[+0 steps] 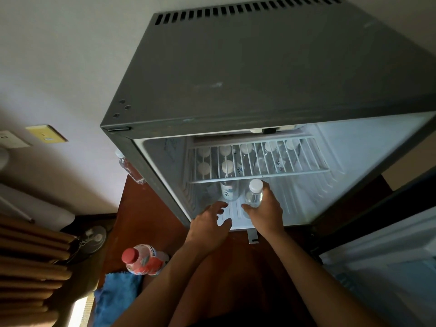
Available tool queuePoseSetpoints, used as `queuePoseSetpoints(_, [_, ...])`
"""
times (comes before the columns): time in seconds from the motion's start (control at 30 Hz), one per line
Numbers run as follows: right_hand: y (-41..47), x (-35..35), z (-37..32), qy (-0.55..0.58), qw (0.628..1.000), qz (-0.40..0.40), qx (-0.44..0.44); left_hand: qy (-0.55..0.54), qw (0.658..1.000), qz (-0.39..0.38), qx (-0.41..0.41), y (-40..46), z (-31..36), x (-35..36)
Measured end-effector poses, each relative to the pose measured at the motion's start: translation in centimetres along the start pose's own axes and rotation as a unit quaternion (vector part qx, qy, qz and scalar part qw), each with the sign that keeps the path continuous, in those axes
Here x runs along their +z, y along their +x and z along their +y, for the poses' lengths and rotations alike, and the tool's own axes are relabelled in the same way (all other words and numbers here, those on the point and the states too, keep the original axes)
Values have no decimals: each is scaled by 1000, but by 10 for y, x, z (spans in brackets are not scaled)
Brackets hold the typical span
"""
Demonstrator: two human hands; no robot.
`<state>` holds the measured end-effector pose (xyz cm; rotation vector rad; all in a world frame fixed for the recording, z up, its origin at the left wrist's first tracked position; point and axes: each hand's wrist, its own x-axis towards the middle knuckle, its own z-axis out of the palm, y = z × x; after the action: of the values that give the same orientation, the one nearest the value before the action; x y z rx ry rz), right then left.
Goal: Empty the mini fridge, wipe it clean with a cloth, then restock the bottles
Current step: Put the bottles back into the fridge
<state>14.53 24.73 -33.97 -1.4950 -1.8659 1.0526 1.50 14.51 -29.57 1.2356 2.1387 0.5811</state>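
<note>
The grey mini fridge stands open, its white inside lit. My right hand grips a clear water bottle with a white cap upright on the fridge floor near the front. My left hand hovers at the front edge with fingers spread, holding nothing. Just behind it stands another clear bottle. Under the wire shelf several more white-capped bottles show at the back. A blue cloth lies on the wooden surface at the lower left.
A red-capped pink drink bottle stands beside the cloth. One clear bottle sits left of the fridge, against its outside wall. The open fridge door hangs at the right. A small fan and wall sockets lie at the left.
</note>
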Motion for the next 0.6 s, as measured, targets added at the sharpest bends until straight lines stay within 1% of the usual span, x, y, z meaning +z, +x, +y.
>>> queuePoseSetpoints(0.27, [27,9,-2,-19,999,-12,23,-10,1000,13,-12,3,-7,-5])
queuePoseSetpoints(0.6, [66,19,-6,-9,998,-30,54,-11,999,30,-35,12,-14,-12])
